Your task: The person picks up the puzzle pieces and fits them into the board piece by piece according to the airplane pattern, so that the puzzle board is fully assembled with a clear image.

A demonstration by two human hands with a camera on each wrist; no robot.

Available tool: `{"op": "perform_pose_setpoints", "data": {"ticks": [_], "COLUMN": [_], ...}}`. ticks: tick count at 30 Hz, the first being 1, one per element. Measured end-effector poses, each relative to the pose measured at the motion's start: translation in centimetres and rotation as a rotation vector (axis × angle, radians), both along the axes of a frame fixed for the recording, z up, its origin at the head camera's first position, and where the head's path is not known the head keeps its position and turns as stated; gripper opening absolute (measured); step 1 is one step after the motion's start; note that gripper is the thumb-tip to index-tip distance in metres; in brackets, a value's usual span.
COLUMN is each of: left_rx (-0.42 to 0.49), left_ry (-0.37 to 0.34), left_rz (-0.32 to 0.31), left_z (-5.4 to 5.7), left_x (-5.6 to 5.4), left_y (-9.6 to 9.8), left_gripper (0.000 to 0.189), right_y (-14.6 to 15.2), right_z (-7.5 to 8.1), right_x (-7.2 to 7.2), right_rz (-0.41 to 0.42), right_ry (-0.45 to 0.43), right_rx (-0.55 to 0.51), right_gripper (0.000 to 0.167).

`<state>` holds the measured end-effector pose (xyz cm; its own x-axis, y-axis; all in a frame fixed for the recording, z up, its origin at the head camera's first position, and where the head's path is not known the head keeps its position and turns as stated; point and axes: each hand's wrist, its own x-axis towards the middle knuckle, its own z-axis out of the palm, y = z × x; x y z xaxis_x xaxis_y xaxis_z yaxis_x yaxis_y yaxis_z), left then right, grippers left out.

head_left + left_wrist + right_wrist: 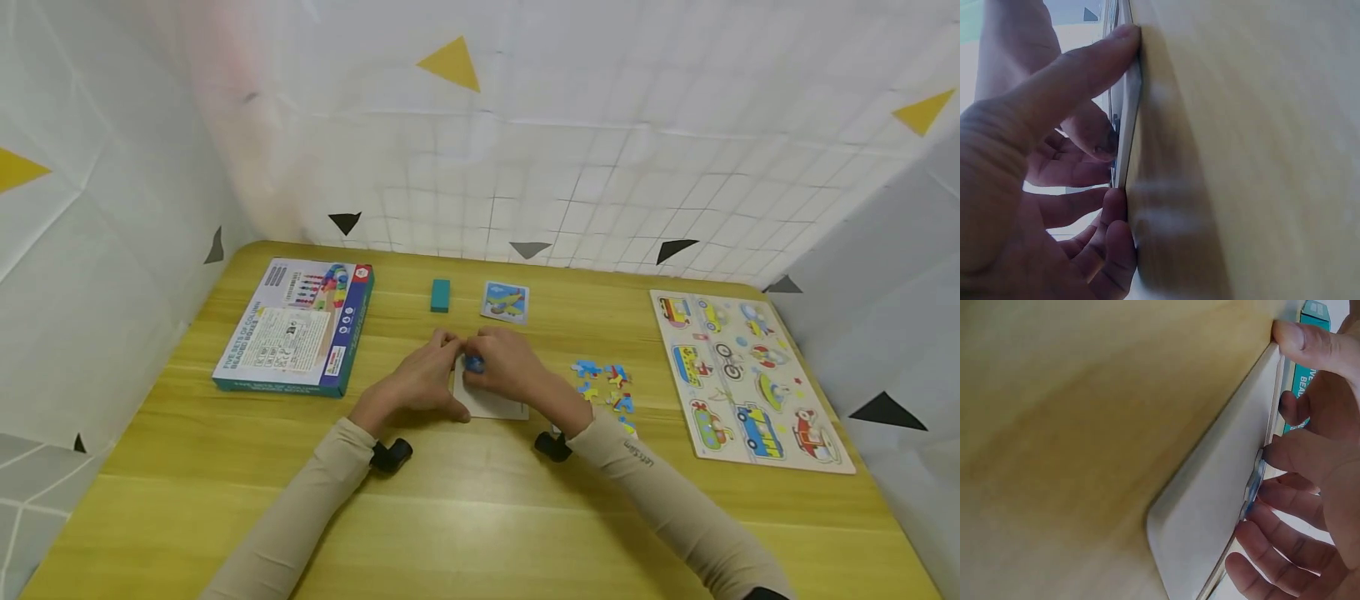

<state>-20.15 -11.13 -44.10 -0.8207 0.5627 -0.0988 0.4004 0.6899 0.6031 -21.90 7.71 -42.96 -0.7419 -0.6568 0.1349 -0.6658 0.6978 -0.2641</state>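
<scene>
Head view: both hands are working close together near the middle of the frame, over a thin pale board that is lying flat on the wooden table. The left hand is clasping the board's left side, its thumb pressing at the lower left corner and its fingers bending in at the upper end. The right hand is pinching a blue puzzle piece at the board's upper left. Loose puzzle pieces are lying right of the right hand. Above the hands, an airplane card is lying beside a small teal block. A flat toy box is occupying the left of the frame; a vehicle puzzle is filling the right. Right wrist view: fingertips are meeting the blue piece at the board's far edge. Left wrist view: the board is showing edge-on, hiding the piece's exact fit.
</scene>
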Motion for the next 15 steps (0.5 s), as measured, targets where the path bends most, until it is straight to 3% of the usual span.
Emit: {"op": "perform_pose_setpoints", "data": {"ticks": [7, 15], "left_rx": [-0.004, -0.005], "left_ry": [-0.016, -0.021], "left_rz": [0.012, 0.011], "left_z": [0.33, 0.27], "left_x": [-0.04, 0.09], "left_y": [0.07, 0.05], "left_gripper": [0.100, 0.096], "right_y": [0.55, 0.47], "right_z": [0.59, 0.59], "right_x": [0.22, 0.39], "right_rz": [-0.006, 0.010], "right_ry": [-0.054, -0.086], "right_rx": [0.022, 0.033], "right_gripper": [0.028, 0.024]}}
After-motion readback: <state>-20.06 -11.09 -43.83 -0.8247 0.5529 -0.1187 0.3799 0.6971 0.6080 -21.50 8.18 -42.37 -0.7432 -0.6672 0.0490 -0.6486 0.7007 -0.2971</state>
